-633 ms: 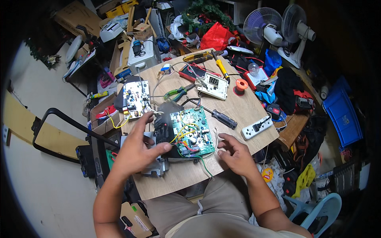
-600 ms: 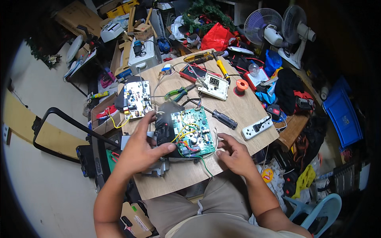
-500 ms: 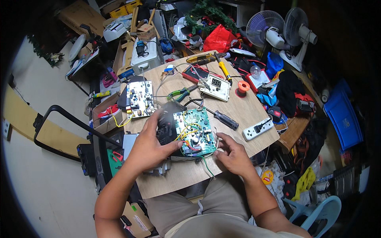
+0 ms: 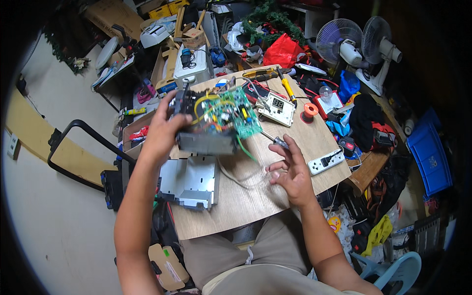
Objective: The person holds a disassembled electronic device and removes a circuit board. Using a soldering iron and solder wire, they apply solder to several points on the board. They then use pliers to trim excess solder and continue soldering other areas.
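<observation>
Left hand [image 4: 160,130] grips the green circuit board assembly [image 4: 216,120], lifted clear above the wooden surface [image 4: 255,196]. Right hand [image 4: 290,172] released, fingers spread, touching thin wires [image 4: 246,172] trailing from the board. Grey metal housing [image 4: 189,182] lies below.

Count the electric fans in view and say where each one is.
2. One fan sits at the far right beyond the table; the other fan stands just right of it. Clutter may hide more.

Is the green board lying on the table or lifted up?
Lifted up. The left hand holds the green board tilted in the air above the table; its wires trail down by the right hand.
</observation>
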A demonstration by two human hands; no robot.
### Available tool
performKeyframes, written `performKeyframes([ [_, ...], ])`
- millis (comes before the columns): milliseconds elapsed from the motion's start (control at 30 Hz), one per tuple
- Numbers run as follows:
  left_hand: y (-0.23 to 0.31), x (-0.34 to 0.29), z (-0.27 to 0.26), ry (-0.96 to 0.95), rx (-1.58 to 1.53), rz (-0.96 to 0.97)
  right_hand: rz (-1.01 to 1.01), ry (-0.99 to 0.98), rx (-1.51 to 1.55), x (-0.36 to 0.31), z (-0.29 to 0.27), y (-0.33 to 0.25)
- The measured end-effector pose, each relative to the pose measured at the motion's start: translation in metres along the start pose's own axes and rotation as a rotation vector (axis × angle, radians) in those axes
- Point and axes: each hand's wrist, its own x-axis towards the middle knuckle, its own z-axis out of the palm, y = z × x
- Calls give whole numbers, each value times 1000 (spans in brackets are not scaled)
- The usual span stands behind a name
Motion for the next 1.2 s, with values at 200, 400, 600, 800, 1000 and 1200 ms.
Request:
performKeyframes([
  [200,-24,41,8,56,101,-153,169,99,-254,0,-1,31],
  [400,-63,63,29,113,245,10,37,220,-215,-4,-8,42],
  [600,-84,67,27,108,476,89,60,220,-275,-5,-8,40],
  [800,-68,77,-37,116,653,96,69,185,-318,-6,-8,43],
  [1000,-92,115,-97,223,936,-191,95,195,-312,-2,-5,43],
  [1200,-124,128,-89,184,611,-343,168,204,-248,1,-5,41],
])
